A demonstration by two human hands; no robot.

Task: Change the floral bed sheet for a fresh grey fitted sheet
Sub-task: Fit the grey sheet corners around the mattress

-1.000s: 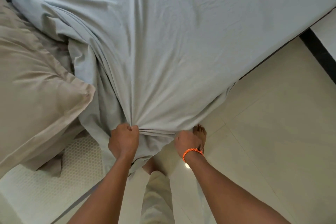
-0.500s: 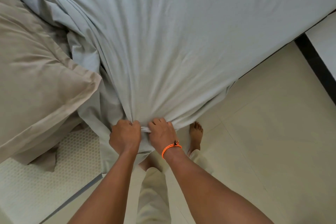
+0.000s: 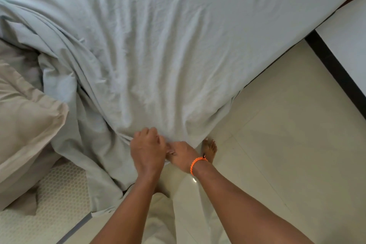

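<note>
A person's left hand (image 3: 147, 149) and right hand (image 3: 181, 154), w/ an orange braided cord bracelet (image 3: 198, 164) at the wrist, meet at the near corner of a bed, approx. 6 o'clock in the head view. Both hands have fingers curled tight round the gathered hem of a pale grey cotton fitted sheet (image 3: 168, 49), knuckles touching, creases fanning up from the grip toward 12 o'clock. The sheet covers most of the bed and lies bunched in folds at 9 o'clock, beside a beige fabric pillow (image 3: 25, 117). At 7 o'clock a white honeycomb-textured mattress (image 3: 59, 194) shows bare. A bare foot (image 3: 209, 148) stands on the cream glossy tiled floor (image 3: 287, 154), just beside the right hand, toward 3 o'clock.
</note>
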